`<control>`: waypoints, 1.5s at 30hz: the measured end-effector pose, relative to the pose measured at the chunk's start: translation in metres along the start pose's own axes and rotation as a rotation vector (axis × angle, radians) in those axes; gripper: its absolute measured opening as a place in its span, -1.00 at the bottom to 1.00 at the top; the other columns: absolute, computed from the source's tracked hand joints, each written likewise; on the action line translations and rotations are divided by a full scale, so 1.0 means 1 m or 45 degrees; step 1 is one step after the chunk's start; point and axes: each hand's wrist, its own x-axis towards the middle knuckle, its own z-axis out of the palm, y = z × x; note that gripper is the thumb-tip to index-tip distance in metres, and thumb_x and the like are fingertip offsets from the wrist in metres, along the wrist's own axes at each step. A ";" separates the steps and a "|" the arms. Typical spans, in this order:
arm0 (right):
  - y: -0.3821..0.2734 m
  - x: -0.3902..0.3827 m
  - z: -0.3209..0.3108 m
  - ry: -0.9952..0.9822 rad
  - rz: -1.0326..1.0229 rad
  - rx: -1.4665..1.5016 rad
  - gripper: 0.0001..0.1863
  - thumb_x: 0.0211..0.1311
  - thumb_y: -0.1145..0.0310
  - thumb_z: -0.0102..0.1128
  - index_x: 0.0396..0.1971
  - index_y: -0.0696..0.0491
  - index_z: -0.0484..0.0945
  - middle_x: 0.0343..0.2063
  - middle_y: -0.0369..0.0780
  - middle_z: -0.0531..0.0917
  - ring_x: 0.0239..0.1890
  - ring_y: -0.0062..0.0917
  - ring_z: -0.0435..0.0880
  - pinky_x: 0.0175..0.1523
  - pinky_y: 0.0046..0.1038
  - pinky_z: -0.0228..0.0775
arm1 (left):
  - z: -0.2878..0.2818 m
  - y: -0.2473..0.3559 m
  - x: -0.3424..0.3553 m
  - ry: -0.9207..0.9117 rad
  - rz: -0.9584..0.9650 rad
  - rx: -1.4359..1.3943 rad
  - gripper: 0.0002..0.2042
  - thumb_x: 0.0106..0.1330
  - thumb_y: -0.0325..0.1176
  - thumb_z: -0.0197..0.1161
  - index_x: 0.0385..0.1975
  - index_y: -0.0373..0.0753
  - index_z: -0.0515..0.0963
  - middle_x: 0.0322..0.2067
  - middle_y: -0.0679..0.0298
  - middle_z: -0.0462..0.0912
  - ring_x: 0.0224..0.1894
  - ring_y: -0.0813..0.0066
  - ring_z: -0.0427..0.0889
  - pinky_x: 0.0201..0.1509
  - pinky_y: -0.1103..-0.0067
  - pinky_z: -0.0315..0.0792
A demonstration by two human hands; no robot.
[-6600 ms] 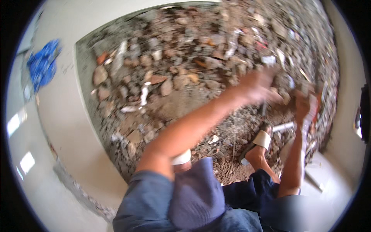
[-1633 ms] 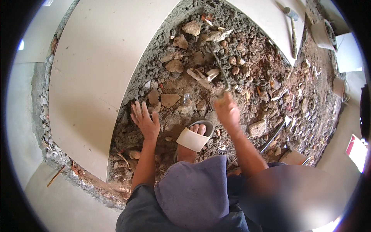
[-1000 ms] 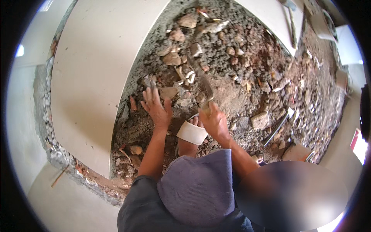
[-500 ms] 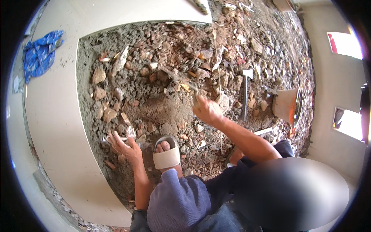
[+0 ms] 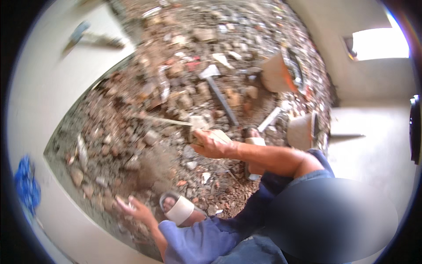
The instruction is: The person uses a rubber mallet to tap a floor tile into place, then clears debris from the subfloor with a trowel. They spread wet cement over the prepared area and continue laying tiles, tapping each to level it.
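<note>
My right hand (image 5: 211, 143) is wrapped round the grip of a thin metal hand tool (image 5: 173, 121), which points left over the bed of broken stones and dirt (image 5: 151, 171). Motion blur hides the shape of the tool's far end. My left hand (image 5: 134, 207) hangs low at the left over the rubble, fingers stretched out and holding nothing, beside my left sandalled foot (image 5: 180, 210). My other sandalled foot (image 5: 254, 147) is partly behind my right forearm. A tool with a long dark handle and pale head (image 5: 222, 99) lies on the stones beyond my right hand.
A pale floor slab (image 5: 55, 97) borders the rubble on the left, with a mallet (image 5: 94, 37) and crumpled blue plastic (image 5: 27, 182) on it. Two buckets (image 5: 274, 72) (image 5: 299, 130) stand at the right, near a wall with a bright opening (image 5: 378, 44).
The view has swung toward the right, bringing both buckets nearer the middle. My right hand still grips the tool; my left hand now sits lower in the picture, still open.
</note>
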 end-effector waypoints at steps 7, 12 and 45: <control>0.028 -0.025 -0.176 -0.095 0.204 -0.318 -0.82 0.19 0.27 0.00 -0.32 0.03 0.48 -0.57 -0.19 0.52 -0.56 -0.32 0.63 -0.49 -0.27 0.55 | 0.004 0.034 0.043 0.027 0.183 -0.003 -0.54 0.46 -0.24 -0.01 0.26 -0.37 0.25 0.28 -0.13 0.22 0.33 -0.02 0.21 0.35 0.24 0.17; 0.044 -0.135 -0.254 0.283 0.895 -0.436 -0.68 0.19 0.17 0.25 -0.17 0.06 0.52 -0.38 -0.12 0.68 -0.34 -0.36 0.70 -0.24 -0.35 0.56 | -0.004 0.060 0.091 -0.021 0.187 -0.104 -0.55 0.45 -0.31 -0.01 0.27 -0.36 0.23 0.33 -0.10 0.11 0.35 0.01 0.18 0.35 0.28 0.18; 0.275 -0.256 -0.456 -0.474 1.206 -0.559 -0.59 0.09 0.07 0.18 -0.07 -0.08 0.58 -0.23 -0.09 0.65 -0.14 -0.26 0.63 -0.06 -0.26 0.42 | 0.073 0.373 0.122 -0.995 1.013 0.872 -0.60 0.34 -0.09 0.11 0.06 -0.19 0.51 0.17 0.11 0.45 0.27 0.20 0.34 0.38 0.22 0.05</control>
